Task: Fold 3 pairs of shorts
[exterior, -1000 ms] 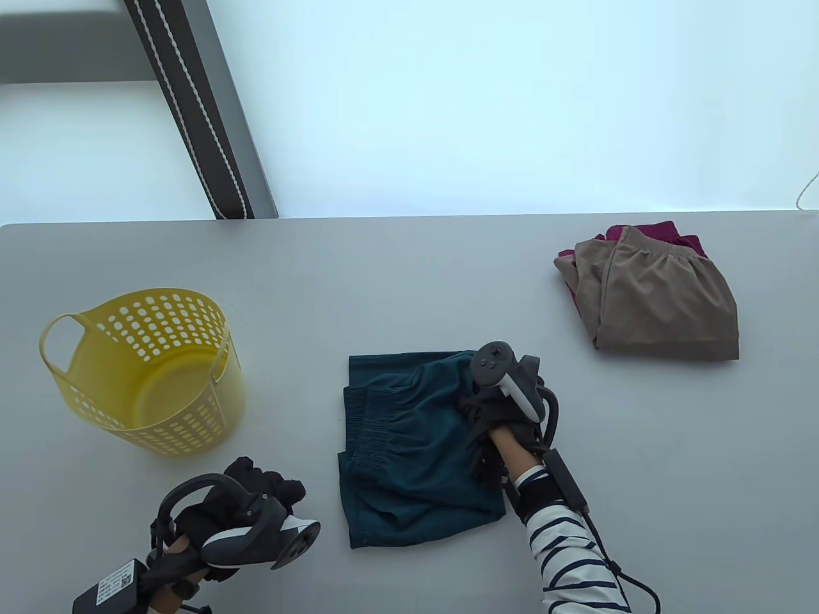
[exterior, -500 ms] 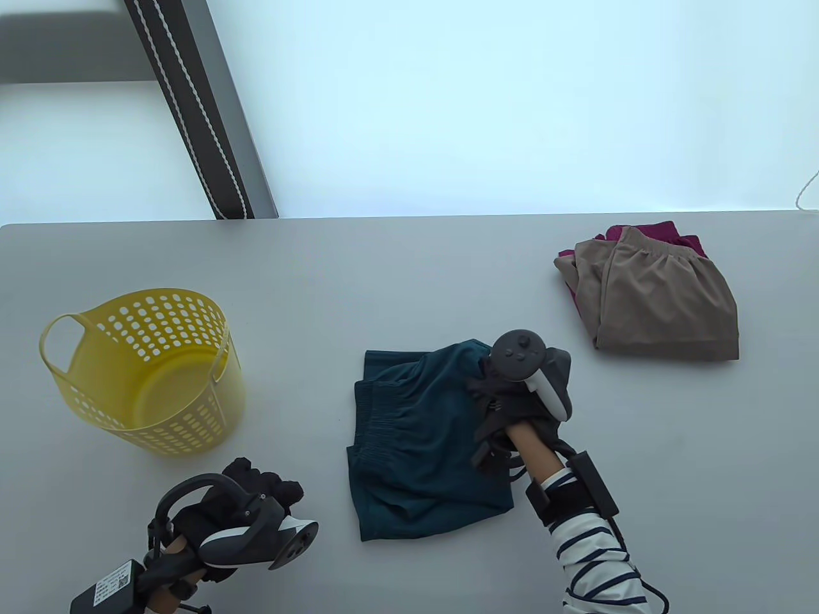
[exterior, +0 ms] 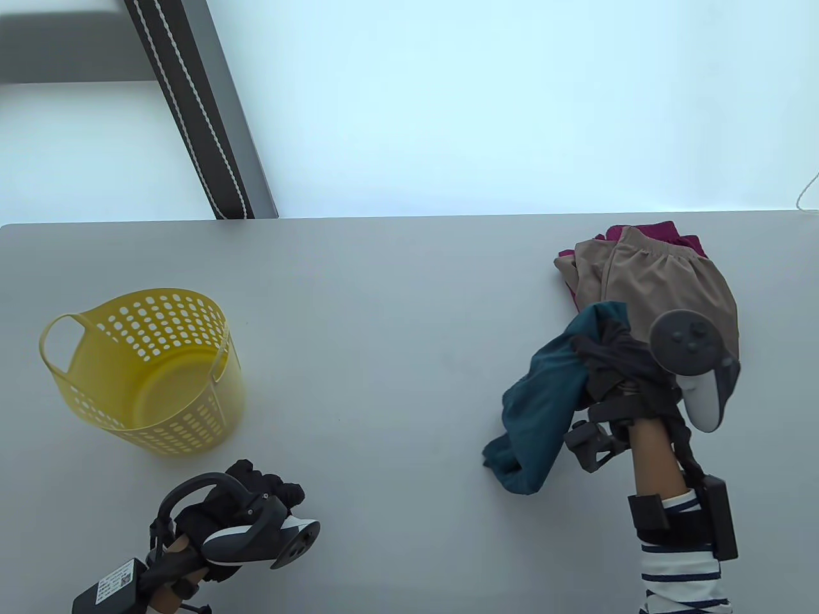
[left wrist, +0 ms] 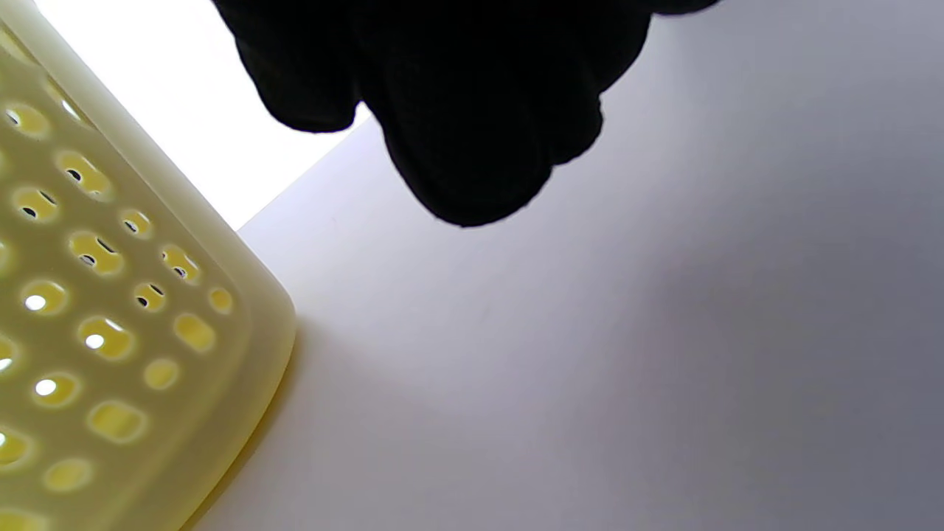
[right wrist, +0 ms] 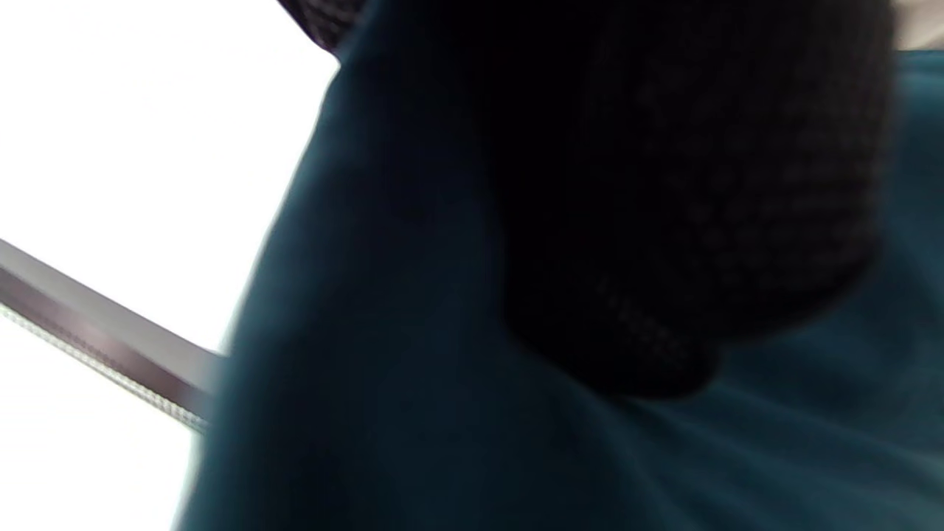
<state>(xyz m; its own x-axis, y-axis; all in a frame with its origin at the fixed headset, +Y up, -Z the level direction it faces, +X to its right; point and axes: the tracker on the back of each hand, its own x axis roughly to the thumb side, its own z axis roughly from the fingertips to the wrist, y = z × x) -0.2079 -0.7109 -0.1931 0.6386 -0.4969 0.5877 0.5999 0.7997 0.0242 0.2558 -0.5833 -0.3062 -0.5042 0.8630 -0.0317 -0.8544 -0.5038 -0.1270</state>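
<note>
Hanging bunched from the right hand (exterior: pixel 630 377), whose fingers grip them, the teal shorts (exterior: pixel 544 403) overlap the near edge of the tan shorts (exterior: pixel 665 288), stacked on maroon shorts (exterior: pixel 646 231). Left hand (exterior: pixel 249 486) rests loosely curled, holding nothing, beside the yellow basket (exterior: pixel 147 371).

Bare table (exterior: pixel 384 307) lies between the yellow basket (exterior: pixel 147 371) at left and the folded shorts stack (exterior: pixel 665 288) at right.

Table view high above; wrist views close-up, sharing basket (left wrist: pixel 110 310) and teal shorts (right wrist: pixel 413 413).
</note>
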